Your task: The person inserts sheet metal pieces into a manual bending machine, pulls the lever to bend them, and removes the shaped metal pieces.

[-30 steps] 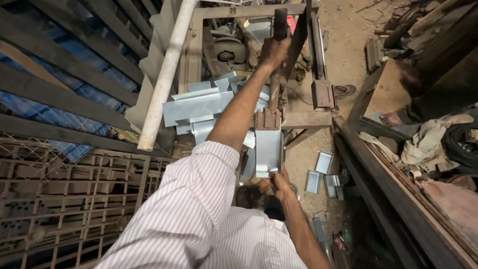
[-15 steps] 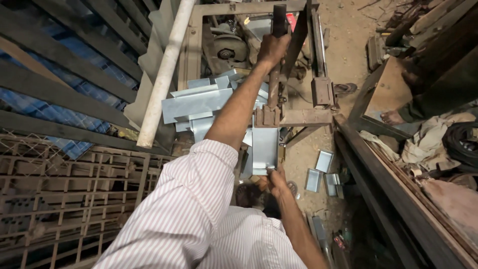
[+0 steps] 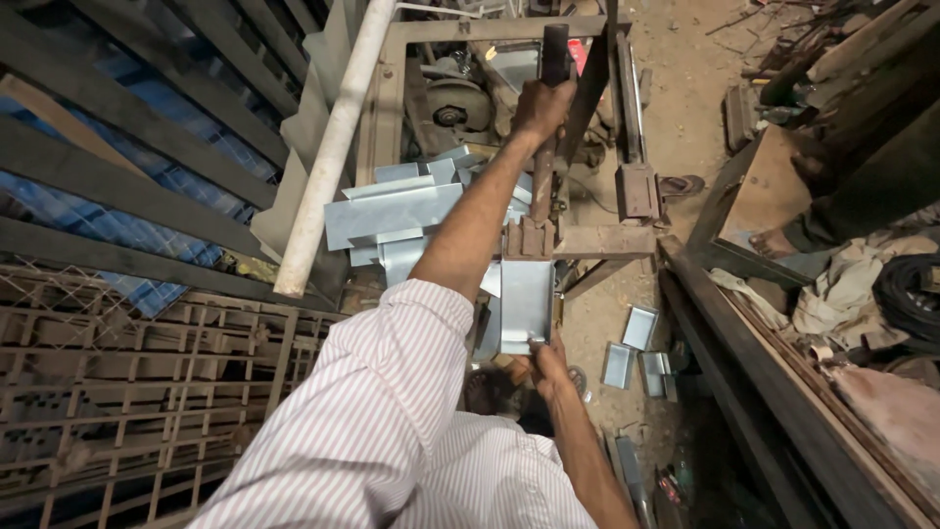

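While the left hand [image 3: 541, 103] reaches far out and wraps its grip tight around the dark upright lever [image 3: 551, 88] of the press [image 3: 587, 235], the right hand [image 3: 548, 364] sits low and close to the body, fingers pinched together on the near edge of a flat metal sheet [image 3: 526, 304]. That sheet lies just below the press's rusty jaw block, its far end tucked right up against it, its long sides running straight toward the person. Off to the left of the outstretched striped sleeve [image 3: 382, 392], a loose pile of cut metal sheets [image 3: 392, 216] fans out beside a pale pipe [image 3: 328, 157] that slants down across the frame. Down on the dirt floor [image 3: 685, 78], to the right of the held sheet, three small folded metal trays [image 3: 636, 343] lie close together. At the far right, another person's foot [image 3: 774, 243] shows beside a wooden box [image 3: 759, 191].
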